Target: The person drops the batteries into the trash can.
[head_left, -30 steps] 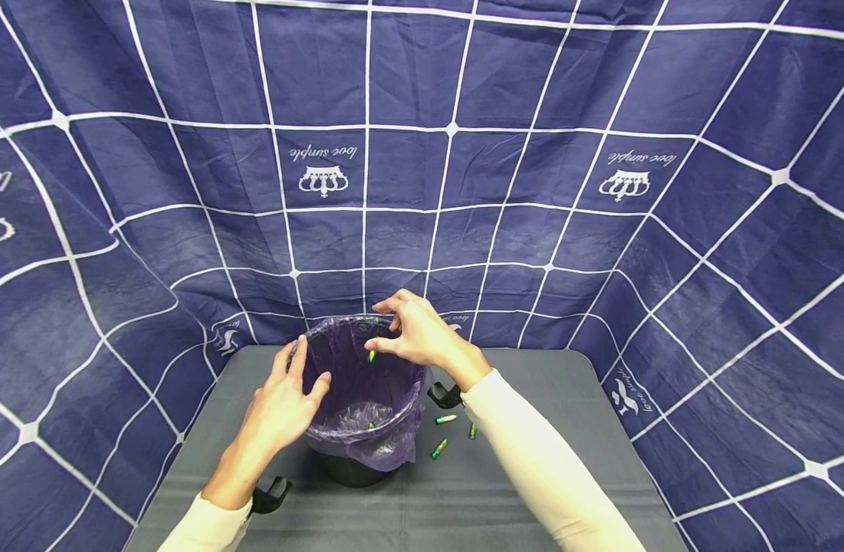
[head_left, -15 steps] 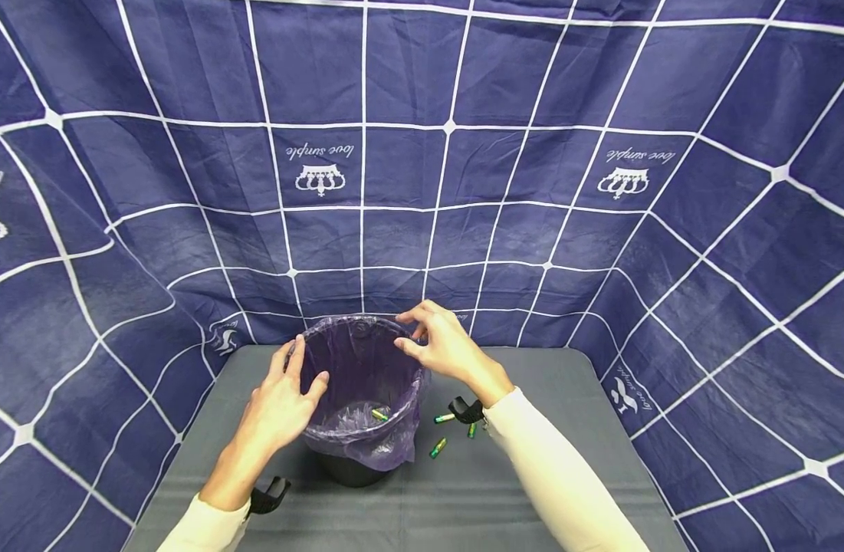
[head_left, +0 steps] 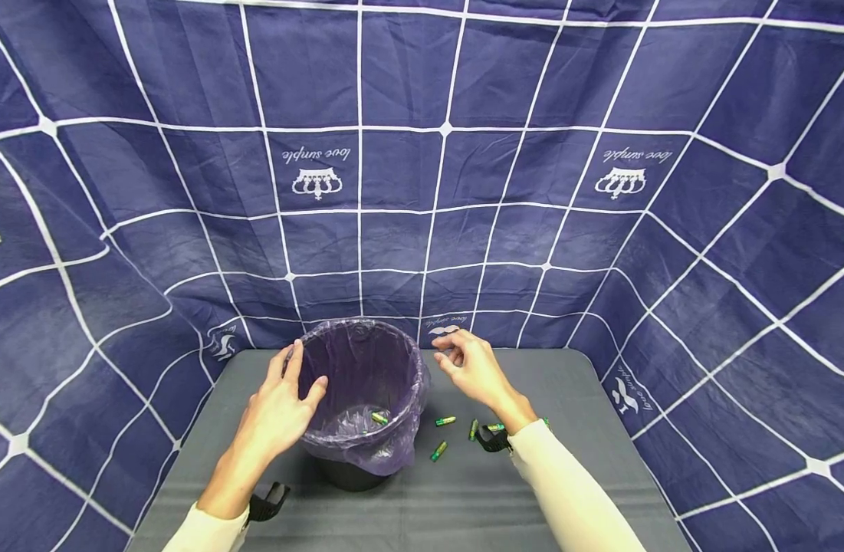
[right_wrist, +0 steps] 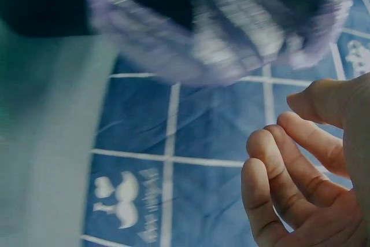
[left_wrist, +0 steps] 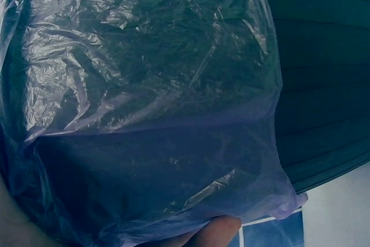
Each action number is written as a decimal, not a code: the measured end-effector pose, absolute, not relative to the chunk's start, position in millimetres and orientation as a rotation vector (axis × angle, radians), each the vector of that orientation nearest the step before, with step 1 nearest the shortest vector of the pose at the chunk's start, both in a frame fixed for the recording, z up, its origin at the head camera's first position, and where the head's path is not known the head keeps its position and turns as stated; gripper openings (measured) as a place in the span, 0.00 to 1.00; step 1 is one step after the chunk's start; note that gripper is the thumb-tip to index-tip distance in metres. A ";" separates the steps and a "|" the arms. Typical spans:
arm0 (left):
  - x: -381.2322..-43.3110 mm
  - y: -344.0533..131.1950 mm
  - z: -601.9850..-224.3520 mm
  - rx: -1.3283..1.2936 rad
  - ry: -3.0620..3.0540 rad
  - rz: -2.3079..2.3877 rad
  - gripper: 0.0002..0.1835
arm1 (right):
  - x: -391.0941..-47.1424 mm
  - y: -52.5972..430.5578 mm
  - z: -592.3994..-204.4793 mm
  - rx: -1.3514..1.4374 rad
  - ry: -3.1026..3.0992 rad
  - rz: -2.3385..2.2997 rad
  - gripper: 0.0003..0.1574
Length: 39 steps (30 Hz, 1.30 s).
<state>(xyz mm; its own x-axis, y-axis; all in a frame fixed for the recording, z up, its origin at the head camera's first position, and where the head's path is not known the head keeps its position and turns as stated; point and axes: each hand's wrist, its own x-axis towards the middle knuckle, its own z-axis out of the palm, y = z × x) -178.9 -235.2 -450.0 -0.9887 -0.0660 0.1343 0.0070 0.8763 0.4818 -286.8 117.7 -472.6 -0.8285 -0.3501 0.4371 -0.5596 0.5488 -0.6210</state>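
A dark trash bin stands left of centre in the head view, lined with a translucent purple bag folded over its rim. My left hand rests at the bin's left rim, its fingers extended along the outside and its thumb apart toward the opening. In the left wrist view, fingertips show at the bag's lower edge. Inside the bin lies one green and yellow battery. My right hand hovers right of the bin with loosely bent fingers and nothing in them.
Several more batteries lie scattered on the grey table right of the bin, some partly hidden by the right wrist strap. Blue gridded cloth encloses the table at the back and both sides.
My right hand has let a battery fall into the bin, then moved right and down, away from the opening. The left hand has stayed at the rim.
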 end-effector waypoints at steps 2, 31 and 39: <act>-178.7 -234.8 -450.3 0.039 -2.898 -0.741 0.48 | -287.5 123.1 -487.0 0.726 -2.565 1.153 0.11; -175.8 -236.8 -450.3 0.049 -2.910 -0.734 0.49 | -281.8 140.5 -624.5 0.860 -2.879 1.050 0.18; -178.2 -235.6 -451.3 0.066 -2.921 -0.745 0.50 | -283.7 146.4 -639.9 0.911 -2.823 0.984 0.19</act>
